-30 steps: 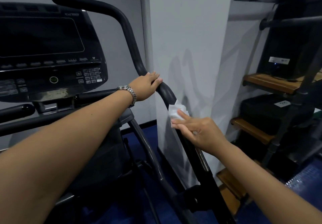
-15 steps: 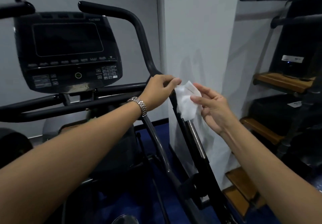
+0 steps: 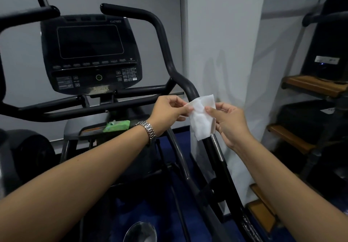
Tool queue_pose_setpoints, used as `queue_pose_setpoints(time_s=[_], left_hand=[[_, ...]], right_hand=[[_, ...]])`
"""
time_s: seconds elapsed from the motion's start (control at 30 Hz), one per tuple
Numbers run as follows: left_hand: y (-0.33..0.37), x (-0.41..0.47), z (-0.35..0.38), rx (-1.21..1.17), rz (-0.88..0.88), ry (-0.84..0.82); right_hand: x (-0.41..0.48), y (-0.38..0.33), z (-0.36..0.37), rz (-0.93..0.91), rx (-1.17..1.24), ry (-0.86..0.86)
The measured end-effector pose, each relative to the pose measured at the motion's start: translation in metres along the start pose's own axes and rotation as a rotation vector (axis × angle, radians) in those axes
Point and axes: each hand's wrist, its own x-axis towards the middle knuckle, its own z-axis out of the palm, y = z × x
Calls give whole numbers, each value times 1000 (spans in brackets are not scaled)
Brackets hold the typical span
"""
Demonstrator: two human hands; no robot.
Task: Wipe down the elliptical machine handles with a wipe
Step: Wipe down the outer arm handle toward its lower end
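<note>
The wipe [image 3: 202, 117] covers a stretch of the right handle [image 3: 163, 40] behind it, and the left handle [image 3: 28, 15] is cut by the left edge. The console [image 3: 90, 42] key markings are too small to read — also the white label [image 3: 326, 60] at the right. A shiny round object [image 3: 141, 231] is cut off at the bottom edge.

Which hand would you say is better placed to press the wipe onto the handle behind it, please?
Probably the right hand: it pinches the wipe near its middle, close beside the handle. The left hand pinches only the wipe's upper left edge.
</note>
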Motion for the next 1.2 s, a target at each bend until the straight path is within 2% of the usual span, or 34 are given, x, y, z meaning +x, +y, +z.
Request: queue_pose_setpoints(time_s=[0.1, 0.23, 0.47, 0.6, 0.77, 0.93, 1.1, 1.2], left_hand=[[3, -4, 3, -47, 3, 28], [10, -5, 7, -147, -50, -21], [12, -3, 9, -283, -359, -213], [10, -8, 10, -297, -458, -325], [6, -7, 9, -265, -375, -268], [9, -10, 7, -340, -276, -257], [10, -8, 6, -379, -348, -263], [10, -8, 12, -296, -345, -291]], right_hand=[[-3, 3, -3, -31, -84, 12], [-9, 6, -6, -74, -162, -7], [-11, 4, -14, 51, -67, -69], [-10, -1, -22, 133, 48, -136], [-8, -11, -31, 116, 61, -232], [-8, -15, -34, -36, -154, -273], [-7, -20, -37, -68, -267, -281], [-7, -19, -39, -81, -302, -274]])
